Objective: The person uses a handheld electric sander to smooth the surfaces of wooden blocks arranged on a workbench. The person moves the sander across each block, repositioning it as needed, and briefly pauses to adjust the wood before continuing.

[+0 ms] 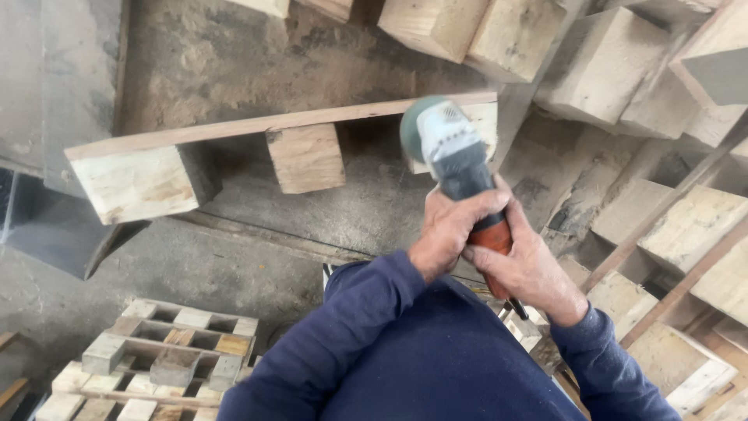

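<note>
Hands, two of them, grip one angle grinder [454, 160]: the left hand [450, 232] wraps the dark body from above, the right hand [527, 269] clasps the orange rear handle. Its disc end sits against the rightmost of three wooden blocks under one long plank [265, 125]. One small pallet stack [160, 359] lies lower left.

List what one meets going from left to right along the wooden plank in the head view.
Left wooden block → middle wooden block → angle grinder, held by the left hand and right hand, in front of the third block.
</note>
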